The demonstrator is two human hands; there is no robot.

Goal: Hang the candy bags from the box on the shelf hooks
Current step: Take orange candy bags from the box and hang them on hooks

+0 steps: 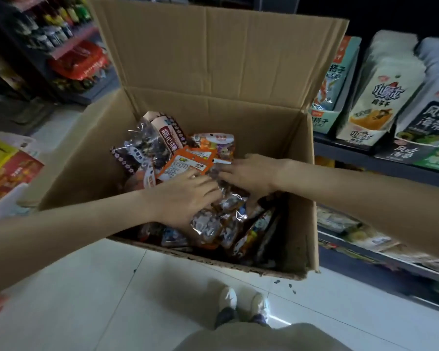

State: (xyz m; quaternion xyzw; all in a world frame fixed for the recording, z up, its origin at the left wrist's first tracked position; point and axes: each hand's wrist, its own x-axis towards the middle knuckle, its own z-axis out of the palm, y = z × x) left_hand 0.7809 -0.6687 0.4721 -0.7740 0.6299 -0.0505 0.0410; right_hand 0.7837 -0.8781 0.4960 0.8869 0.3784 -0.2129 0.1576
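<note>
Both hands [185, 196] [249, 173] | grip crinkly candy bags [213, 221] | cardboard box [238, 117]

There is one view only, from the camera on my head, looking forward and steeply down past my forearms into the open cardboard box [284, 153] standing on the pale tiled floor [86, 287]. It sits close enough that the box fills the middle of the picture, with my shoes [241, 307] at the bottom edge. The wide lens bends the shop shelves [380, 158] along both sides.
</note>
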